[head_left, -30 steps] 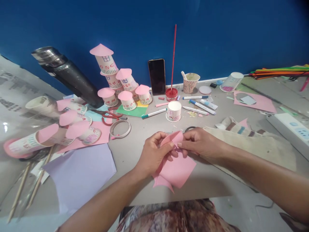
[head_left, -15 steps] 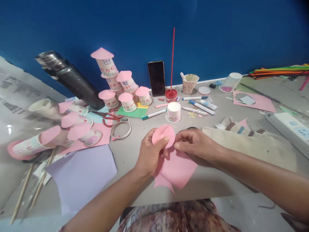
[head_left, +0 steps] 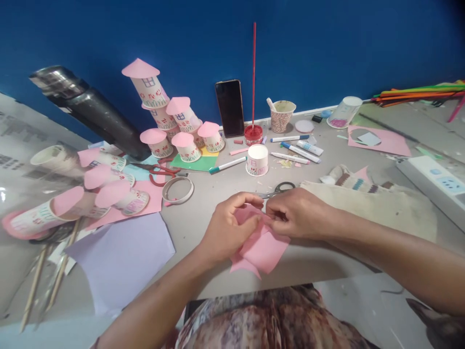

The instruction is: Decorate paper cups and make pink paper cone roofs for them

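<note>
Thumb and fingers of the left hand [head_left: 228, 224] curl around a small pink paper piece [head_left: 245, 213], with the thumb laid along its near side and the fingers behind it. Opposite, the right hand [head_left: 300, 213] has its fingers bunched tightly at the piece's right edge; they hide the contact, so I cannot tell whether they pinch the paper or only press on it. The piece sits between the two hands, above a larger pink sheet [head_left: 267, 252] whose curved, pointed offcut shows toward the near edge of the table [head_left: 214, 286].

Just beyond the right hand lie scissors [head_left: 285, 187], their dark handle loops clear of the knuckles. Farther back, a white paper cup [head_left: 257, 163] drawn with a window and pink marks stands upside down or upright, its pale top facing up, near a teal-capped marker [head_left: 228, 165]. Left of that, pink-roofed cups [head_left: 186, 147] stand grouped and stacked by a green sheet [head_left: 196, 164]. A roll of tape [head_left: 178, 190] lies flat before them, and a lilac sheet [head_left: 127, 261] spreads near the left forearm.
</note>
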A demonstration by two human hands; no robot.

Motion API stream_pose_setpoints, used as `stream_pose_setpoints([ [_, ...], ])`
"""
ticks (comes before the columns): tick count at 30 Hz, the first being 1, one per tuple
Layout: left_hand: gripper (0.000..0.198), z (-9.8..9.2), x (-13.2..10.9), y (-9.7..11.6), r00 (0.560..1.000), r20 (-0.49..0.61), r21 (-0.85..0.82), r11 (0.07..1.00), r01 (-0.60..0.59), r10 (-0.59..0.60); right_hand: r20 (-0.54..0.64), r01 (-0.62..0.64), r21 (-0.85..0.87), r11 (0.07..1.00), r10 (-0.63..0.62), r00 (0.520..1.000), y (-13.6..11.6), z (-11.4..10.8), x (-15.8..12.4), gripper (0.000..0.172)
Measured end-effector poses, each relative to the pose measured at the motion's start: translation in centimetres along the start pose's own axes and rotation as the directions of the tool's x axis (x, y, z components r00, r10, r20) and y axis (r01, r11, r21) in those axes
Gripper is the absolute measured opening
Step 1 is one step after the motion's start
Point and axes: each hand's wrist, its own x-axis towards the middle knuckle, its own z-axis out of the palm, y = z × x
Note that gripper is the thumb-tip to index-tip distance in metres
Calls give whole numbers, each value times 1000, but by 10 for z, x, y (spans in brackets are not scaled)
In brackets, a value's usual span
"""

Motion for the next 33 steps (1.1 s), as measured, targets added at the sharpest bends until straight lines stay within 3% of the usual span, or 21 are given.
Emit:
stream_pose_setpoints([
  [5,16,4,-1,5,996,-93,-14,1000,5,-7,-85,-16,42,999,19,996,-4,-2,4,21],
  [9,19,2,3,2,958,-198,-321,937,137,-208,-95,-135,255,957,163,982,-9,-5,7,15],
  [12,28,4,5,-2,924,-152,-549,807,216,-351,-41,-215,395,893,251,967,-11,-1,9,18],
  [14,32,6,5,-4,918,-127,-610,760,227,-376,-61,-219,474,853,280,958,-12,3,10,18],
  [18,32,7,4,-4,923,-88,-604,757,249,-374,-107,-205,537,818,308,945,-12,9,12,18],
  [23,28,1,4,-1,913,69,-453,803,387,-401,18,-278,554,785,322,946,-9,4,11,17],
  [27,26,-1,5,1,929,12,-324,877,354,-370,84,-306,549,778,313,946,-6,2,10,19],
  [33,29,-3,7,2,926,-16,-310,882,354,-378,101,-302,549,779,297,949,-3,3,9,21],
])
